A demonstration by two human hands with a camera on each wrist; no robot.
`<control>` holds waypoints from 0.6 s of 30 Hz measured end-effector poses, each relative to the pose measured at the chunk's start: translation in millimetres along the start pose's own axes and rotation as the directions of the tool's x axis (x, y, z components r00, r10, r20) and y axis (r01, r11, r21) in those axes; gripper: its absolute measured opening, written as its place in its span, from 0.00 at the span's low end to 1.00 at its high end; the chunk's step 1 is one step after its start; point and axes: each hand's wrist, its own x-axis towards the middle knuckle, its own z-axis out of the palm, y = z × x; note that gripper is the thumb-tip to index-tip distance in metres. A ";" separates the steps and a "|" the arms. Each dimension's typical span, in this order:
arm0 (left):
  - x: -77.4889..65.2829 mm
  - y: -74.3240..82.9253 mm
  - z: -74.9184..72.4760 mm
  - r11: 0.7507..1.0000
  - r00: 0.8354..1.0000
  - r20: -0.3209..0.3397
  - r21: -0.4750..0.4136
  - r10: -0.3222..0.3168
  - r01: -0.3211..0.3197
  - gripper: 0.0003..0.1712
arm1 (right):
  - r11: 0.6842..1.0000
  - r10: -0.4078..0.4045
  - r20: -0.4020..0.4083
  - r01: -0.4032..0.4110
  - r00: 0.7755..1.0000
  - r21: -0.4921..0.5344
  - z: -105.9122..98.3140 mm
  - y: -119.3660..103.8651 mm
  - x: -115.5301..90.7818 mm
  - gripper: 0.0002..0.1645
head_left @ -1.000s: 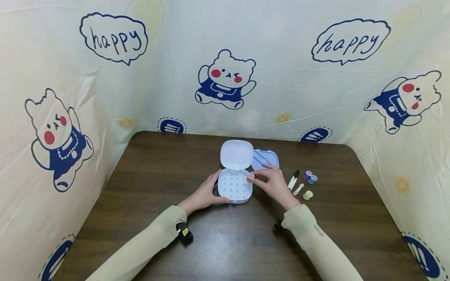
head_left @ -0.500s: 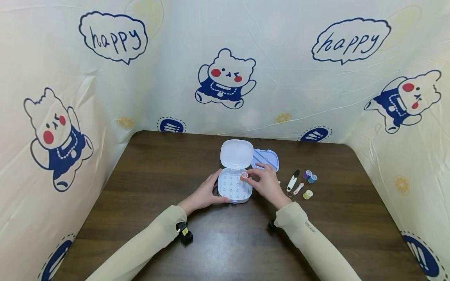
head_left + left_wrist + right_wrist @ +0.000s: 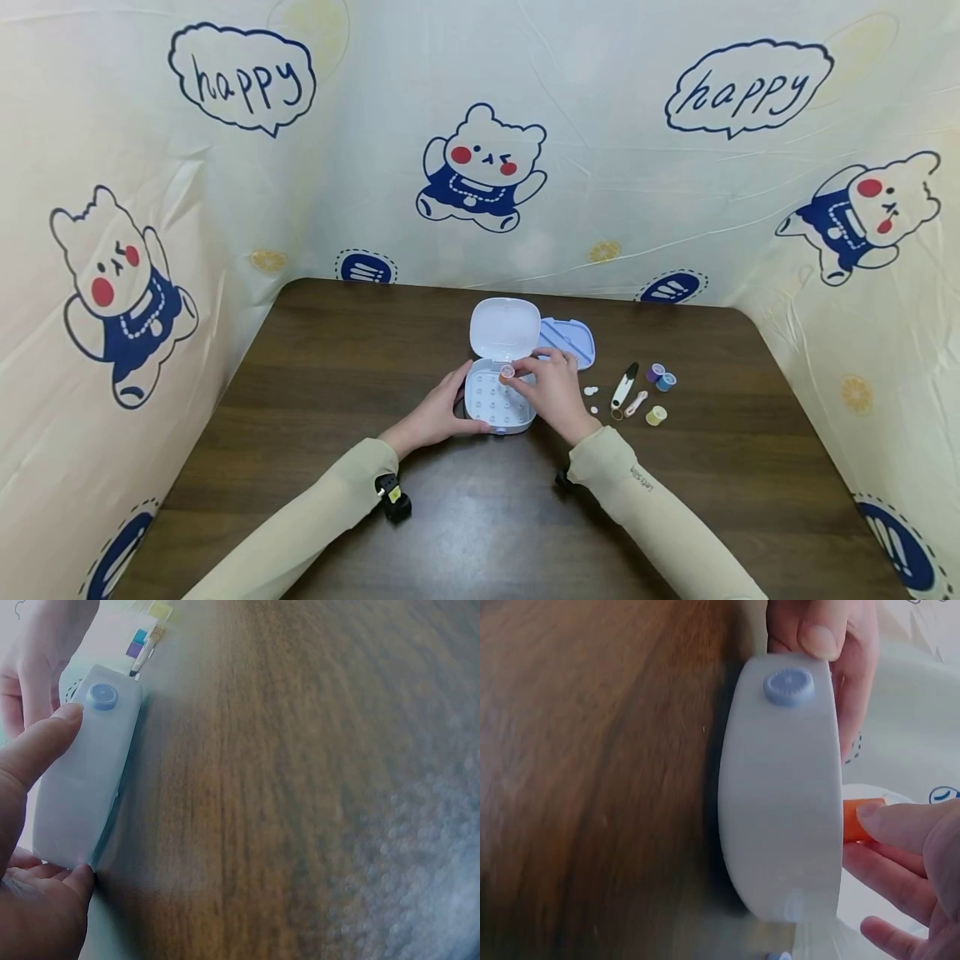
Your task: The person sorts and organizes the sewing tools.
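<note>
One orange thread spool [image 3: 506,376], pinched by the fingers of the right hand [image 3: 557,390], had shifted leftward to above the rear pegs [image 3: 492,382] of the sewing box [image 3: 512,431], seemingly still unseated; left hand [image 3: 431,419] gripped the box's left side.

Pale fabric [image 3: 600,183] printed with 3 bears [image 3: 483,187] backs the brown table [image 3: 480,525].

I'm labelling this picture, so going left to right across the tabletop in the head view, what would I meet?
Left hand → open pale-blue plastic box → right hand → slender black-and-white tool → small blue cylindrical spool.
</note>
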 end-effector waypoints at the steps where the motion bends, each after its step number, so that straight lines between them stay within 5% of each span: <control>1: 0.0 -0.1 -0.1 1.000 1.000 0.000 0.001 0.000 0.000 0.68 | 1.000 0.005 -0.001 -0.005 1.000 0.000 0.9 -1.7 0.1 0.15; 18: 1.2 -1.5 -1.1 1.000 1.000 0.005 0.014 0.007 -0.007 0.67 | 0.996 0.032 0.027 -0.029 0.999 -0.089 13.9 -19.8 8.1 0.10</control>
